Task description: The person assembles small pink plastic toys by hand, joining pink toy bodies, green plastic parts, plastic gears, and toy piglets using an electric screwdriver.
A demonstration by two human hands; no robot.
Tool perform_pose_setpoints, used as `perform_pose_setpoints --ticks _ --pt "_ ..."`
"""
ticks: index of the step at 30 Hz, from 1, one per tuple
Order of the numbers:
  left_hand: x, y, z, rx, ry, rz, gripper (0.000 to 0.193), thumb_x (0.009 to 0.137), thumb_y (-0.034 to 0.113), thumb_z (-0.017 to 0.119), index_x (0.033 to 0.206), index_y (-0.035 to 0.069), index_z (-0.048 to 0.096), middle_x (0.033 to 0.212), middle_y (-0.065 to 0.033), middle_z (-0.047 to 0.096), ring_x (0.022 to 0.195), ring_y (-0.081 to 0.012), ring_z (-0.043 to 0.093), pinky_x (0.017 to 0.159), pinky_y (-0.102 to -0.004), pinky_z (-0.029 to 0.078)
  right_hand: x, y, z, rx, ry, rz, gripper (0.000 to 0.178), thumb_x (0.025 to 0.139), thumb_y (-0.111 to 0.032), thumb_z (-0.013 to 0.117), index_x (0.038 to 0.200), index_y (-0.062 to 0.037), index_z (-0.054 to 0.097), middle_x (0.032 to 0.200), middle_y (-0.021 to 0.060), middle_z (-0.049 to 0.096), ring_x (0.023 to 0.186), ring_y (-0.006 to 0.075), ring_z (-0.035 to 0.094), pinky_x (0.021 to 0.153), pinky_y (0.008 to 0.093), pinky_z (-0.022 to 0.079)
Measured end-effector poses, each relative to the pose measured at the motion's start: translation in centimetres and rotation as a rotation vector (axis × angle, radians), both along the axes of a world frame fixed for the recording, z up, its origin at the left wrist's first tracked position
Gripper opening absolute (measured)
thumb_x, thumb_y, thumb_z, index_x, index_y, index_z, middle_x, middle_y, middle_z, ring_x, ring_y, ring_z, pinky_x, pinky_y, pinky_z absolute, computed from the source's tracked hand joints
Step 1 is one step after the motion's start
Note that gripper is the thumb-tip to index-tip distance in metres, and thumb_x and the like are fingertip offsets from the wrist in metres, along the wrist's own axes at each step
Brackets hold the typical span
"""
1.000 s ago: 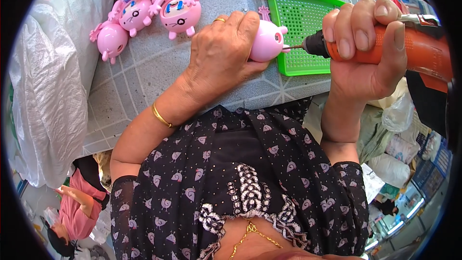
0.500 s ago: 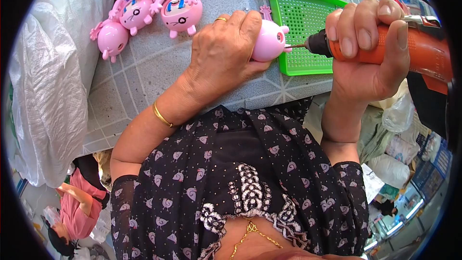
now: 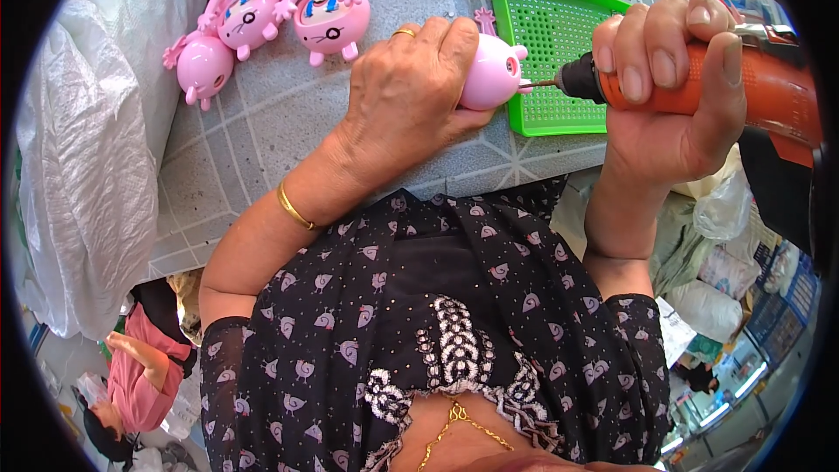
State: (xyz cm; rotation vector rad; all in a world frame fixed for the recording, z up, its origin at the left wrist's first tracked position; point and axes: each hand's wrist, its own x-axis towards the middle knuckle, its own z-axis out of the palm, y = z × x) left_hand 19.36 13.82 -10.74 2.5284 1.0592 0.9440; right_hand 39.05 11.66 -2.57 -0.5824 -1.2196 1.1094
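Barely shifted since the earlier frame, a glossy pink rounded plastic toy [image 3: 489, 77] is clasped by the left hand [image 3: 409, 80] at the left rim of the green perforated plastic tray [image 3: 559, 130], apparently steadied against the orange-and-black power driver [image 3: 773, 92] gripped by the right hand [image 3: 666, 109].

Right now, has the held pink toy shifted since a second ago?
No, not noticeably: against the green basket, the held pink toy stays in place.

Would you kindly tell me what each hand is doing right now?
Left hand: closed around a pink toy.
Right hand: closed, holding an orange power driver.
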Motion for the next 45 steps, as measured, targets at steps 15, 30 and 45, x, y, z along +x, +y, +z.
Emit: perform_pose_setpoints --ticks 15,30,45 --pt "-0.1 -0.2 0.2 -0.075 0.046 0.0 0.061 0.068 0.033 0.086 0.112 0.001 0.059 0.089 -0.0128 0.064 0.077 -0.0307 0.066 0.065 -0.0404 0.053 -0.8 0.2 0.1 -0.009 -0.057 -0.048 0.019 0.103 -0.027 0.049 0.1 -0.0096 0.055 0.072 -0.0008 0.047 0.056 0.0107 0.045 0.063 0.0317 0.04" --pt "-0.1 -0.1 -0.1 0.0 0.052 0.028 0.058 0.069 0.034 0.082 0.108 0.001 0.056 0.088 -0.0143 0.063 0.075 -0.0316 0.066 0.062 -0.0419 0.054 -2.3 -0.4 -0.1 0.06 -0.144 -0.047 0.025 0.102 -0.023 0.052 0.081 -0.0109 0.045 0.069 0.001 0.046 0.053 0.0123 0.044 0.058 0.0317 0.041" --pt "-0.6 0.3 -0.4 0.029 -0.079 0.023 0.066 0.069 0.031 0.085 0.121 0.002 0.057 0.096 -0.0153 0.066 0.083 -0.0327 0.067 0.071 -0.0413 0.053 0.2 1.0 0.1 -0.002 -0.062 -0.576 0.015 0.094 -0.013 0.069 0.095 -0.0039 0.057 0.076 0.0049 0.054 0.062 0.0152 0.053 0.064 0.0323 0.046"
